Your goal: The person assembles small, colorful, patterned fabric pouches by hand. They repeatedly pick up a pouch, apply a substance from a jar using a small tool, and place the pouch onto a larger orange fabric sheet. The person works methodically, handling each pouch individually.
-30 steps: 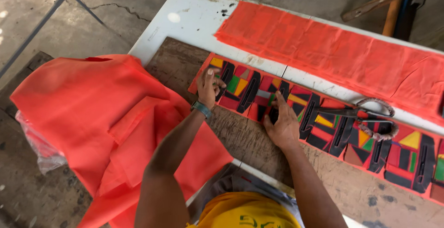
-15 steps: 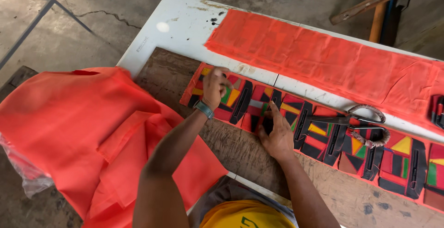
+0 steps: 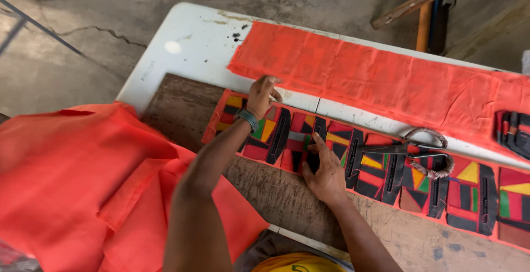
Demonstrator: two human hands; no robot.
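Left hand (image 3: pixel 260 96) reached farther up | patterned strip (image 3: pixel 386 167) beneath both hands

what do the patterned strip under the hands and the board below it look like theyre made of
Patterned strip: looks like woven printed cloth, matte, lying flat with soft edges; the black bars may be stitched on. Board: seemingly bare wood or plywood, rough and unvarnished, with visible grain and stains.

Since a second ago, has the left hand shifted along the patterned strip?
Yes. The left hand has slid from the middle of the patterned strip to its far edge, toward the orange cloth. The scissors lie apart.
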